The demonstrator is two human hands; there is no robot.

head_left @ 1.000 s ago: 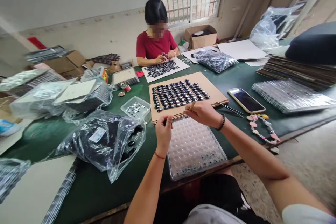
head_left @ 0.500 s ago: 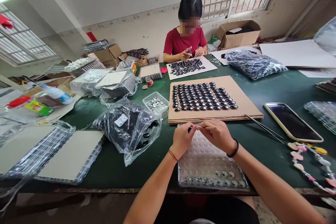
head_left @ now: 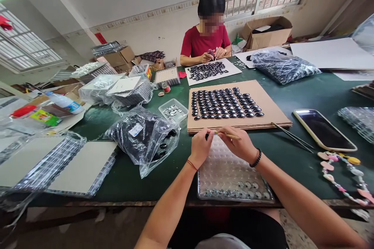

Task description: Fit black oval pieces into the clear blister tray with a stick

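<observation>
My left hand (head_left: 201,148) is closed in a pinch on a small black oval piece (head_left: 207,136), mostly hidden by the fingers. Between the fingers of my right hand (head_left: 239,146) is a thin wooden stick (head_left: 234,137), its tip close to the left fingertips. Both hands hover over the far end of a clear plastic tray (head_left: 228,167) with round hollows; small shiny round parts fill its near row and part of the one behind. Just beyond the hands, rows of glossy black ovals (head_left: 224,103) lie on stacked brown cardboard (head_left: 269,105).
Metal tweezers (head_left: 292,137) lean on the cardboard's corner beside a phone (head_left: 324,129) and a bead string (head_left: 329,166). Leftward are a plastic bag of black pieces (head_left: 140,134) and a small clear box (head_left: 182,114) of metal parts. Opposite, a co-worker in red (head_left: 191,44) handles black pieces.
The stick in my right hand now shows lengthwise, as that hand has turned. Both hands remain close together above the tray. The view has shifted slightly.
</observation>
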